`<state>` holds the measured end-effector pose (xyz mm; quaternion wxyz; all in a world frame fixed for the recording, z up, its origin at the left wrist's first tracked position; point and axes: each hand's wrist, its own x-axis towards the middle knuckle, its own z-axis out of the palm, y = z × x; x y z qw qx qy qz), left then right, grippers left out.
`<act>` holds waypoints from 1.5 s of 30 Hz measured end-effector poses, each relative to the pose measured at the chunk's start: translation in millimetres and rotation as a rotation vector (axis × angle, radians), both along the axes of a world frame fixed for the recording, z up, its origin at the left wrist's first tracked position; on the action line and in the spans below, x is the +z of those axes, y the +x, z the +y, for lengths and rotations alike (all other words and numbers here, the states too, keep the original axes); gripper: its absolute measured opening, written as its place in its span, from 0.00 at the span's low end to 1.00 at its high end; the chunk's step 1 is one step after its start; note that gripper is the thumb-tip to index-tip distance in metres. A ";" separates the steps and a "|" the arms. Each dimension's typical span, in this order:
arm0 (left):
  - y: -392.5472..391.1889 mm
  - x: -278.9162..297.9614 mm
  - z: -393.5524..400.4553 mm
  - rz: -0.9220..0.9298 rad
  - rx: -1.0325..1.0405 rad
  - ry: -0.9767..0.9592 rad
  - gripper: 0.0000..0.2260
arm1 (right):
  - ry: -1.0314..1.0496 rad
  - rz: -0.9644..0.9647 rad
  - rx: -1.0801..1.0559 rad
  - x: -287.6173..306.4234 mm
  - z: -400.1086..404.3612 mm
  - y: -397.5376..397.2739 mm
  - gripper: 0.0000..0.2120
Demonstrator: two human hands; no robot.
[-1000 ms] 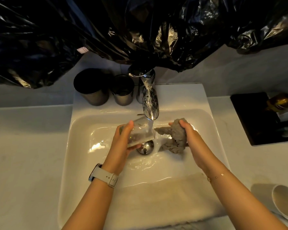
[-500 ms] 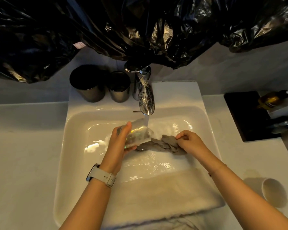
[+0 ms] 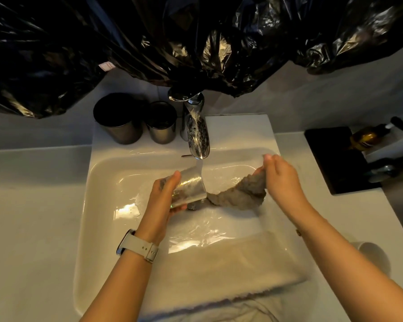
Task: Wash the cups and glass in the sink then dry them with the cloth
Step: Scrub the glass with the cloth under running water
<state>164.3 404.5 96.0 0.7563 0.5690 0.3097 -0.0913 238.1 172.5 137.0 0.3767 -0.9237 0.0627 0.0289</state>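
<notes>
My left hand (image 3: 164, 197) grips a clear glass (image 3: 190, 188), tipped on its side under the running tap (image 3: 197, 138) over the white sink (image 3: 102, 173). My right hand (image 3: 280, 176) holds one end of a wet grey cloth (image 3: 239, 194) raised at the sink's right side; the cloth's other end trails down to the glass's mouth. Two dark metal cups (image 3: 119, 120) (image 3: 162, 124) stand on the sink's back ledge, left of the tap. A white cup (image 3: 373, 257) sits on the counter at the right, partly hidden by my right forearm.
A folded pale towel (image 3: 223, 273) lies over the sink's front edge. A black tray (image 3: 335, 159) with an amber bottle (image 3: 368, 137) sits on the counter at the far right. Black plastic sheeting (image 3: 172, 38) hangs over the wall behind the tap.
My right hand has lifted the cloth up and to the right, stretching it out from the glass. The left hand keeps the glass under the water.
</notes>
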 end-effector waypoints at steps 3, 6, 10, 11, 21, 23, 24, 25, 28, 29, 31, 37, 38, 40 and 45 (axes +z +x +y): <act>-1.6 5.2 -4.7 0.001 -0.022 0.030 0.21 | 0.558 0.188 -0.210 38.5 6.4 0.4 0.18; -2.1 9.1 -8.2 0.004 -0.028 0.050 0.21 | 1.023 0.304 -0.348 57.9 17.2 -3.4 0.18; -0.7 8.5 -13.4 0.022 -0.037 0.053 0.19 | 1.460 0.493 -0.457 52.0 44.9 -20.9 0.18; 0.0 7.0 -15.3 0.028 -0.031 0.054 0.17 | 1.509 0.536 -0.433 47.4 52.9 -27.8 0.18; 3.5 -5.3 -29.5 0.051 0.038 -0.041 0.19 | 0.849 0.181 -0.025 -9.6 87.8 -62.5 0.15; 3.8 -4.5 -31.3 0.055 0.040 -0.047 0.19 | 0.601 0.003 0.030 -16.9 88.4 -63.1 0.22; 4.2 -3.8 -32.6 0.054 0.040 -0.056 0.19 | 0.481 -0.077 0.056 -20.3 88.8 -63.4 0.22; 4.7 -2.9 -33.5 0.047 0.041 -0.067 0.19 | 0.376 -0.138 0.073 -22.9 88.2 -63.4 0.22; 5.2 -2.8 -30.1 0.023 0.030 -0.063 0.17 | 0.253 -0.154 0.032 -27.6 81.7 -57.3 0.24; 4.8 -2.7 -27.7 0.016 0.021 -0.055 0.16 | 0.197 -0.118 0.002 -30.3 78.1 -53.4 0.29; 3.9 -4.1 -22.1 -0.003 -0.005 -0.036 0.17 | 0.180 0.069 0.008 -34.6 69.7 -45.2 0.34; 5.1 -1.4 -13.5 -0.074 -0.109 0.046 0.17 | 0.552 0.203 0.240 -34.8 63.1 -40.9 0.12; 7.1 -0.5 -12.0 -0.066 -0.126 0.052 0.17 | 0.594 0.205 0.259 -34.7 62.2 -39.7 0.12; 12.2 1.4 -9.2 -0.040 -0.167 0.069 0.18 | 0.644 0.234 0.307 -33.3 62.3 -36.9 0.12; 26.5 -2.5 -2.5 0.067 -0.248 0.076 0.28 | 0.677 0.346 0.371 -26.7 65.8 -26.4 0.12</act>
